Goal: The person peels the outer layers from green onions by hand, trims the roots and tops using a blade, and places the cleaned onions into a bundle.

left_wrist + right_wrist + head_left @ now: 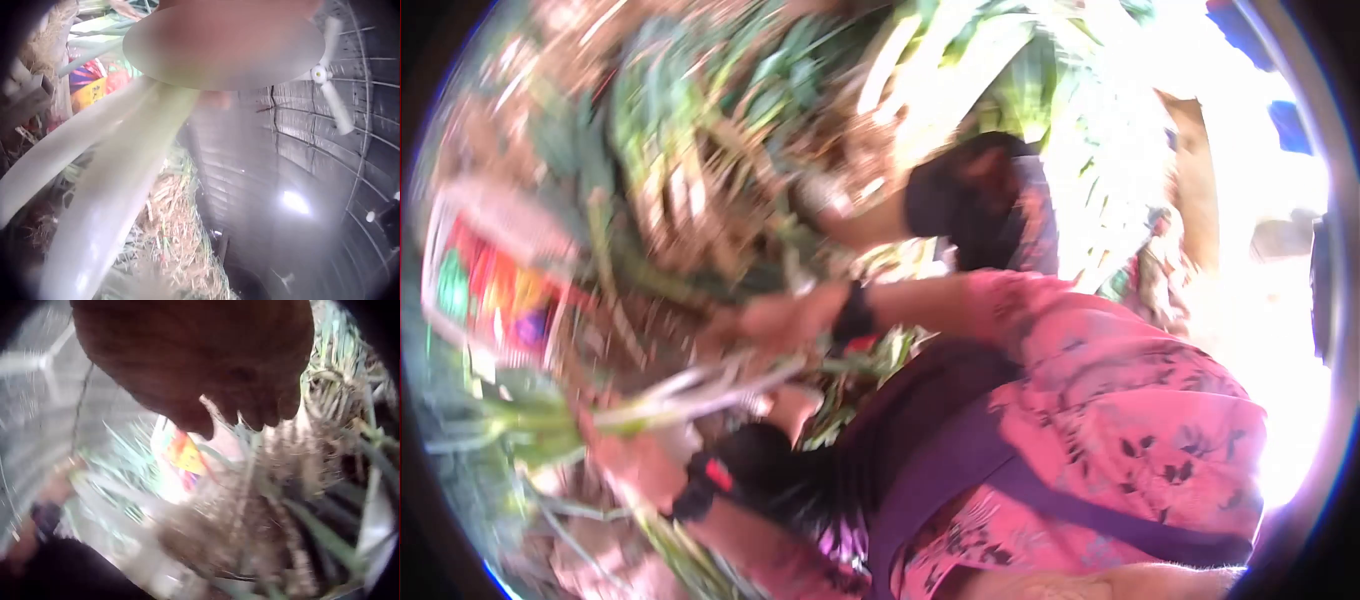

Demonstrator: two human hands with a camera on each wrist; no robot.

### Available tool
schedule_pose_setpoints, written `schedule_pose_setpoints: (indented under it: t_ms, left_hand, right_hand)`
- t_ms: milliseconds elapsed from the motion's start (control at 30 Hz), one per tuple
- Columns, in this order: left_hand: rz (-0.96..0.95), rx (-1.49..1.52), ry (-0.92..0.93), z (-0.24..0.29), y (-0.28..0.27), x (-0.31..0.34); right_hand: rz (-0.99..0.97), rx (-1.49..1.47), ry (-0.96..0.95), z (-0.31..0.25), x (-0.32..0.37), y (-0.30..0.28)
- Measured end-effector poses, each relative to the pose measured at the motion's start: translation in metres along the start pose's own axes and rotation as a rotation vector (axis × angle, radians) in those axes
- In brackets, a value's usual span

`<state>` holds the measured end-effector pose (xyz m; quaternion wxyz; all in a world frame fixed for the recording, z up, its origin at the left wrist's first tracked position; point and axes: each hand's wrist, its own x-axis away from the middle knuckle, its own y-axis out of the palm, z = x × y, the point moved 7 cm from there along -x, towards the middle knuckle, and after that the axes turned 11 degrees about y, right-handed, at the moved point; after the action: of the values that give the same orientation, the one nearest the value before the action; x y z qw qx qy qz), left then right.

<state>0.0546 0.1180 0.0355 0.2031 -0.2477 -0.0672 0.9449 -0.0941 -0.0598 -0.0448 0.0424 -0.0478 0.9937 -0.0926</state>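
Note:
In the head view, my left hand grips a few green onions with pale stalks and green leaves. Their thick white stalks slant down across the left wrist view, where a blurred patch covers much of the hand. My right hand reaches low over the litter of trimmings, blurred by motion. Seen in the right wrist view, its fingers are loosely extended over brown roots and peelings, with nothing gripped showing. Part of the palm side is hidden there.
A pale plastic basket with bright coloured packets stands at the far left of the head view. Bundles of green onions lie along the top. A bent leg in dark cloth is beside the right arm. A ceiling fan hangs overhead.

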Motion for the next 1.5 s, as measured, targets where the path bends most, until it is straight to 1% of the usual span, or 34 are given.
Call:
schedule_pose_setpoints:
  t_ms: [33,67,100,133,200,233,267,333,400,467,500,533,567,600,633,667,700,733,767,800,833,867,900,933,967,1000,1067,1133,1200,1233,1267,1333,1400,1500]
  left_hand:
    - [0.024,-0.080,-0.129,0.001,0.017,-0.008]
    - [0.265,0.403,-0.399,-0.010,0.036,-0.015]
    - [0.062,0.387,-0.281,-0.020,0.042,-0.027]
    - [0.099,0.469,-0.362,-0.006,0.066,-0.034]
    - [-0.206,0.114,0.141,0.088,0.144,-0.027]
    - [-0.220,0.423,-0.065,0.083,0.170,-0.037]
    - [-0.230,0.729,-0.281,0.081,0.200,-0.044]
    - [-0.448,0.617,-0.241,0.150,0.286,-0.036]
    - [-0.606,0.646,-0.044,0.243,0.361,0.000]
    - [-0.878,0.865,0.188,0.287,0.409,0.036]
    - [-0.952,0.881,0.220,0.291,0.420,0.052]
    - [-1.024,0.893,0.253,0.295,0.430,0.067]
    - [-1.083,0.850,0.206,0.280,0.429,0.078]
    - [-1.150,0.870,0.131,0.266,0.430,0.087]
    - [-1.174,0.822,0.028,0.246,0.427,0.090]
    - [-1.190,0.768,-0.073,0.226,0.421,0.092]
    - [-1.154,0.717,-0.118,0.207,0.412,0.090]
    - [-1.110,0.662,-0.160,0.185,0.400,0.087]
    - [-1.062,0.649,-0.241,0.159,0.384,0.083]
    - [-0.998,0.634,-0.322,0.129,0.361,0.078]
    - [-0.936,0.618,-0.406,0.101,0.341,0.072]
    - [-0.901,0.692,-0.417,0.081,0.311,0.066]
    - [-0.835,0.601,-0.472,0.063,0.283,0.062]
    - [-0.764,0.506,-0.547,0.043,0.256,0.054]
    - [-0.693,0.452,-0.558,0.024,0.225,0.045]
    - [-0.628,0.419,-0.613,0.002,0.197,0.035]
    - [-0.535,0.390,-0.624,-0.015,0.165,0.030]
    - [-0.427,0.424,-0.638,-0.032,0.135,0.019]
    - [-0.374,0.398,-0.631,-0.043,0.119,0.008]
    - [-0.360,0.390,-0.630,-0.050,0.115,0.003]
    - [-0.354,0.386,-0.634,-0.057,0.114,-0.002]
    - [-0.360,0.388,-0.641,-0.064,0.117,-0.013]
    - [-0.360,0.389,-0.650,-0.070,0.117,-0.018]
    - [-0.353,0.380,-0.654,-0.073,0.111,-0.028]
  right_hand:
    - [0.006,-0.008,0.124,-0.002,0.009,0.014]
    - [0.021,-0.299,0.052,-0.011,0.027,0.014]
    - [0.112,-0.150,0.030,-0.017,0.036,0.017]
    - [0.189,0.000,0.005,-0.021,0.041,0.017]
    - [0.269,-0.164,0.018,-0.029,0.077,0.001]
    - [0.311,-0.348,0.025,-0.032,0.096,-0.006]
    - [0.388,-0.228,0.015,-0.035,0.114,-0.020]
    - [0.533,-0.268,-0.023,-0.064,0.165,-0.061]
    - [0.734,-0.235,-0.042,-0.088,0.215,-0.097]
    - [0.916,-0.114,-0.009,-0.110,0.268,-0.143]
    - [1.097,0.093,-0.106,-0.130,0.297,-0.167]
    - [1.056,-0.178,0.221,-0.115,0.325,-0.182]
    - [1.193,-0.168,0.230,-0.094,0.346,-0.199]
    - [1.359,-0.357,0.081,-0.069,0.376,-0.221]
    - [1.417,-0.178,0.385,-0.041,0.408,-0.243]
    - [1.399,-0.100,0.688,-0.059,0.432,-0.241]
    - [1.523,-0.434,0.656,-0.019,0.454,-0.252]
    - [1.755,-0.579,0.444,0.033,0.490,-0.258]
    - [1.692,-0.925,0.431,0.112,0.521,-0.252]
    - [1.452,-0.636,0.546,0.210,0.569,-0.244]
    - [1.596,-0.880,0.692,0.228,0.583,-0.216]
    - [1.489,-0.349,0.877,0.214,0.582,-0.202]
    - [1.047,0.347,0.995,0.269,0.618,-0.204]
    - [1.096,-0.424,0.980,0.284,0.620,-0.188]
    - [1.247,-0.518,0.953,0.256,0.601,-0.187]
    - [1.134,-0.370,1.155,0.224,0.578,-0.194]
    - [1.226,0.100,1.428,0.148,0.543,-0.218]
    - [0.940,0.568,1.550,0.117,0.519,-0.259]
    - [1.023,0.740,1.118,0.079,0.489,-0.300]
    - [1.010,0.750,1.118,0.017,0.487,-0.303]
    - [1.029,-0.135,0.863,-0.040,0.347,-0.270]
    - [0.817,-0.170,0.741,-0.100,0.245,-0.258]
    - [0.568,-0.110,0.697,-0.110,0.161,-0.252]
    - [0.401,-0.026,0.703,-0.055,0.042,-0.243]
